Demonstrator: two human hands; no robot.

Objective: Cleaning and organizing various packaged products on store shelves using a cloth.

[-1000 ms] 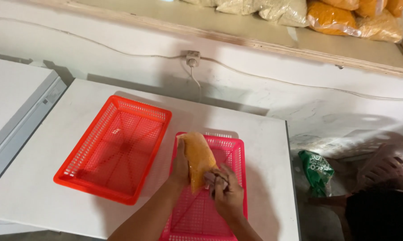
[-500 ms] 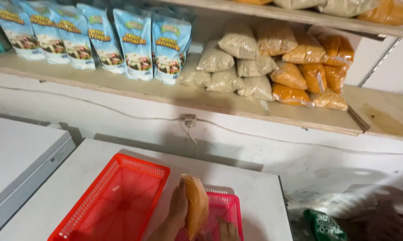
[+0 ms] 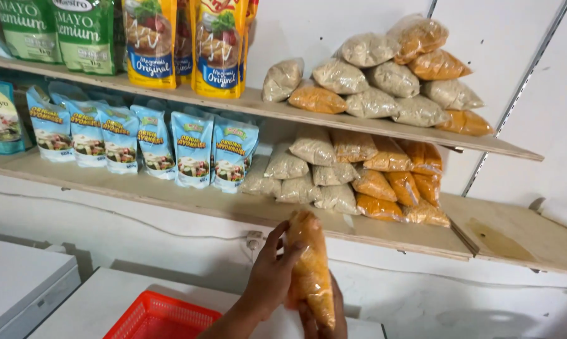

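A person's left hand [image 3: 272, 281] holds an orange clear-plastic bag of crumbs [image 3: 310, 271] upright in front of the lower wooden shelf [image 3: 170, 198]; the thumb and fingers wrap the bag's left edge and front, the fingertips [image 3: 294, 252] pressed into its upper half; the right hand [image 3: 324, 319] cups the bag from below and behind, only a few fingers showing past the bag's lower end, so whether they are spread or closed cannot be told; the bag stands above the white tabletop [image 3: 89, 307], just right of a red plastic basket [image 3: 153, 317], of which only one corner shows at the bottom edge.

On the lower shelf stand six blue stand-up pouches [image 3: 192, 149] in a row, a seventh cut off at the left edge, beside a pile of pale and orange bags [image 3: 359, 172], roughly a dozen, some hidden behind others; the upper shelf [image 3: 334, 118] carries two green pouches [image 3: 86, 31], two or three yellow pouches [image 3: 216, 47] with tops cut off, and a second heap of about ten pale and orange bags [image 3: 384, 78]; a wall socket [image 3: 254, 239] sits below the lower shelf; a white cabinet [image 3: 20, 285] is cut off at lower left.
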